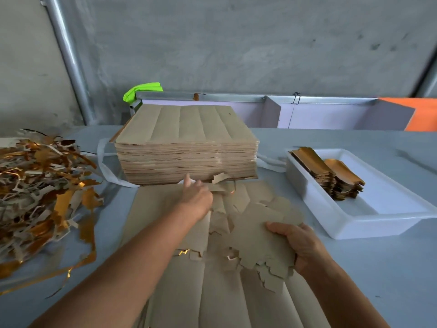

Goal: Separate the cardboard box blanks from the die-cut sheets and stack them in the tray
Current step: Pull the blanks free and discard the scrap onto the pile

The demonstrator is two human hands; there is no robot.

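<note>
A brown die-cut sheet [165, 233] lies flat on the table in front of me, partly torn along its cuts. My left hand [197, 196] grips a torn strip near the sheet's far edge. My right hand [300, 245] holds a loosened bunch of box blanks [257, 235] lifted from the sheet's right side. A tall stack of uncut die-cut sheets [186, 147] stands just beyond. At the right, a white tray [331, 223] holds two leaning stacks of gold-faced blanks [331, 176].
A heap of gold and brown scrap trimmings [40, 192] covers the table's left side. White strapping [106, 171] lies beside the tall stack. A metal-framed partition [272, 110] and grey wall stand behind the table. An orange panel [423, 114] is at the far right.
</note>
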